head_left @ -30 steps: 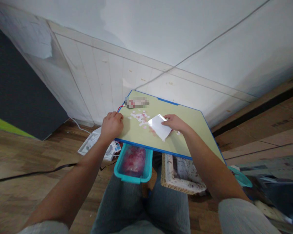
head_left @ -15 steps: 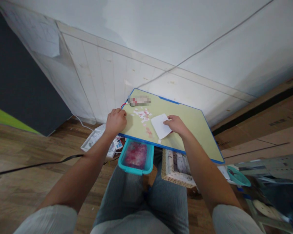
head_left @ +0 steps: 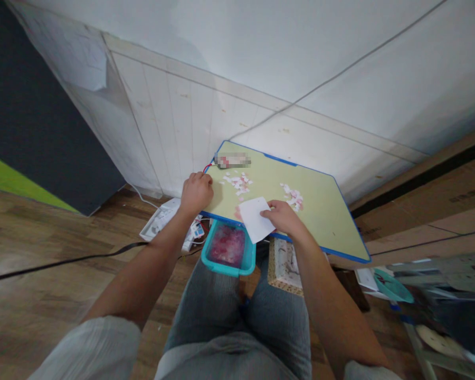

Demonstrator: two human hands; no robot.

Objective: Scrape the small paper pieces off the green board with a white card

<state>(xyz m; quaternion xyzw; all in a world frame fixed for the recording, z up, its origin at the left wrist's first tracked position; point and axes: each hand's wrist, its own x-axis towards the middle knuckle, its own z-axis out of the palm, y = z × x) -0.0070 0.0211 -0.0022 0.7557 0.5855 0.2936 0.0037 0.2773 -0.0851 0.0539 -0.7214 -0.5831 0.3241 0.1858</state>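
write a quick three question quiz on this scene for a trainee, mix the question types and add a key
1. Which hand grips the white four-sided sheet? A) left B) right
2. True or false: the turquoise plastic tub stands on top of the pale yellow rectangular tabletop.
3. Fill in: the tabletop's rim is coloured ___.

Key:
1. B, the right hand.
2. False; it sits below the tabletop's near edge.
3. Blue.

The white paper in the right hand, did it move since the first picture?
Yes, toward the person: the white paper was all inside the table's blue front edge, and now its corner shows past it.
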